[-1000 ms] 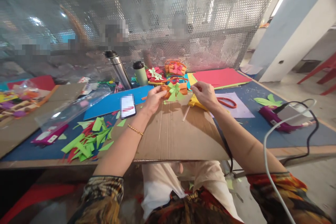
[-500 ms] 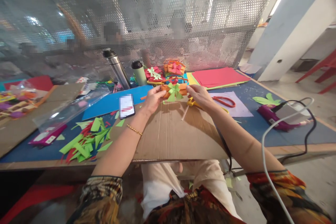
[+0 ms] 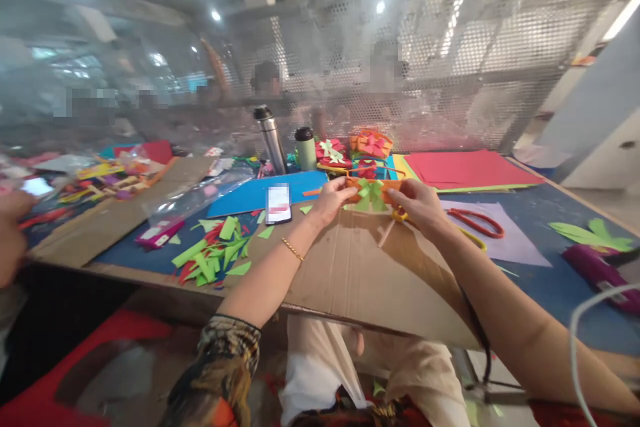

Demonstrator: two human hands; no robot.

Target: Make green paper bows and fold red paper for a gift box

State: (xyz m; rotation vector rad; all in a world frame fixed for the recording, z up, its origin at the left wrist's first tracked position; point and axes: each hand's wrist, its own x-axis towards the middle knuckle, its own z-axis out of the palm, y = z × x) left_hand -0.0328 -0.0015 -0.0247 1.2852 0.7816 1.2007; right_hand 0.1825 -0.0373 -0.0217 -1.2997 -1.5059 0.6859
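Note:
Between my two hands is a small orange paper basket [image 3: 351, 191] with a thin handle arching over it and a green paper bow [image 3: 371, 194] on its front. My left hand [image 3: 334, 202] pinches its left end, and my right hand [image 3: 417, 202] grips its right end. The basket is held just above a brown cardboard sheet [image 3: 350, 280]. Beneath my right hand, yellow-handled scissors [image 3: 399, 215] show in part; the hand and wrist hide the rest. A thin pale stick [image 3: 386, 235] lies beside them.
Green and red paper scraps [image 3: 215, 253] lie left, near a phone [image 3: 278, 204]. Behind stand a steel flask [image 3: 270, 140], a green bottle [image 3: 305, 149] and finished paper baskets [image 3: 371, 144]. Red sheets [image 3: 465, 170] and red-handled scissors [image 3: 480, 223] are right. A white cable [image 3: 575, 340] hangs at right. Another person's hand [image 3: 11, 233] shows far left.
My view has swung left and tilted up, so the table appears further right. Another person's hand has come into view at the left edge. Both my hands still hold the basket.

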